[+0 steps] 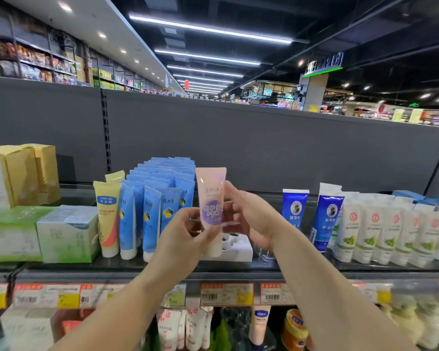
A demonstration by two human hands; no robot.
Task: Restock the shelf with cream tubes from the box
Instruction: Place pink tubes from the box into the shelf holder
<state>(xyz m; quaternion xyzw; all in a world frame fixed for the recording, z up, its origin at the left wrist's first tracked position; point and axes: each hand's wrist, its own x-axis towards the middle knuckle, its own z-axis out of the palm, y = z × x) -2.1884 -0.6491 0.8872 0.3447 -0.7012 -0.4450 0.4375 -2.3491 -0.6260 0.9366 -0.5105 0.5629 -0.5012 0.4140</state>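
Observation:
A pink cream tube [211, 198] with a purple label stands upright, cap down, over a white holder tray [238, 247] with round holes on the top shelf [238, 268]. My left hand [185, 239] pinches the tube's lower part from the left. My right hand [249, 216] touches the tube's right side with its fingertips. The tube's cap sits at the tray's left end, partly hidden by my left hand. No box is in view.
Blue tubes [160, 193] stand in rows left of the tray, with a yellow tube [108, 216] and green-white cartons [67, 236] further left. Two dark blue tubes [326, 216] and white tubes [380, 231] stand to the right. Price tags [226, 293] line the shelf edge; more products sit below.

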